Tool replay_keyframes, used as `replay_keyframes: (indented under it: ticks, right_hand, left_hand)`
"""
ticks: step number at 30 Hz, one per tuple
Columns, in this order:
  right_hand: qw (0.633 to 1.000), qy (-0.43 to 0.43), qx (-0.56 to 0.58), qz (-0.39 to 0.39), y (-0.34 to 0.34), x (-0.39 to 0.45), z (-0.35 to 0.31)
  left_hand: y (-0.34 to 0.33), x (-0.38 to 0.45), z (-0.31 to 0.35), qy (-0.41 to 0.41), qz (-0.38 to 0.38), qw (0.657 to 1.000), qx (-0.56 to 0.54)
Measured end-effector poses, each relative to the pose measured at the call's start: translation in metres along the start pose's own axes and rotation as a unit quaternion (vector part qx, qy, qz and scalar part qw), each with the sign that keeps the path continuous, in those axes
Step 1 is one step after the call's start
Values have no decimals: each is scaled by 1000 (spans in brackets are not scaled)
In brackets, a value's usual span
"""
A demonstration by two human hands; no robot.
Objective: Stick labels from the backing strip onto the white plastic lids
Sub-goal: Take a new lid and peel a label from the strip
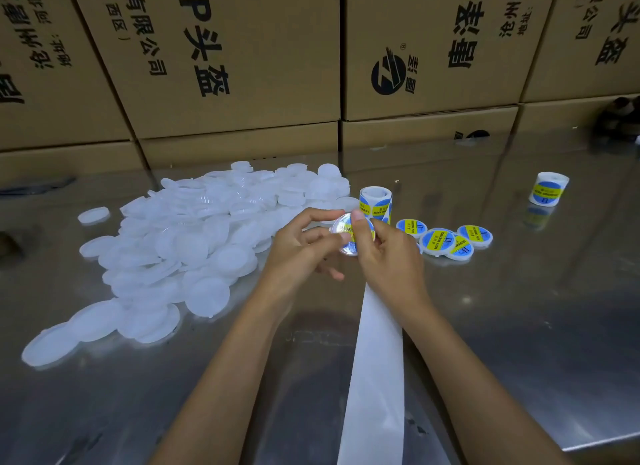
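Left hand (304, 246) pinches white lid (348, 238) by its rim; right hand (384, 253) thumb presses blue-yellow label (349, 230) onto it, fingers curled. Best centre it, smooth outward, no wrinkles.

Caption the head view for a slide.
Both hands, left and right, press a label onto a white lid beside the unlabelled pile.

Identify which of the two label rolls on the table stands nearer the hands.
The roll standing just behind the right hand, beside the lid pile. The other roll stands alone, far off to the right.
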State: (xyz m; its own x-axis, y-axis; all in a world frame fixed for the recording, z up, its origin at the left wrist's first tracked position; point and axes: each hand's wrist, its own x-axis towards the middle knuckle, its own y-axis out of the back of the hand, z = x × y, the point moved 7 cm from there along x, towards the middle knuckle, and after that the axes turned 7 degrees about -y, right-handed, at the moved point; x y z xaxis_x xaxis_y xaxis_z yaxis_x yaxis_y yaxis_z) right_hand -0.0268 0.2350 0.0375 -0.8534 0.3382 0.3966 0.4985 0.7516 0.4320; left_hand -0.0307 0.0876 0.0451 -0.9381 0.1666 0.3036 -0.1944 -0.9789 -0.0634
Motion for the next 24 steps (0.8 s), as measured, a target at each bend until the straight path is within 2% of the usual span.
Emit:
replay_keyframes:
  ticks: [3, 7, 13, 15, 19, 24]
  right_hand:
    - [999, -19, 42, -29, -2, 2, 3]
    - [994, -5, 85, -71, -4, -1, -4]
    - [975, -87, 168, -120, -7, 0, 0]
    - [975, -67, 154, -148, -10, -3, -3]
    - [988, 31, 29, -147, -17, -10, -14]
    - [989, 28, 15, -145, -19, -7, -10]
  left_hand:
    - [-8, -1, -3, -1, -45, 999, 5]
    - [-6, 1, -4, 4, -61, 998, 13]
    - [-2, 3, -6, -17, 6, 1000, 23]
    - [3, 5, -5, -31, 37, 999, 22]
    - [16, 6, -4, -52, 104, 991, 59]
    - [13, 7, -7, -37, 94, 991, 88]
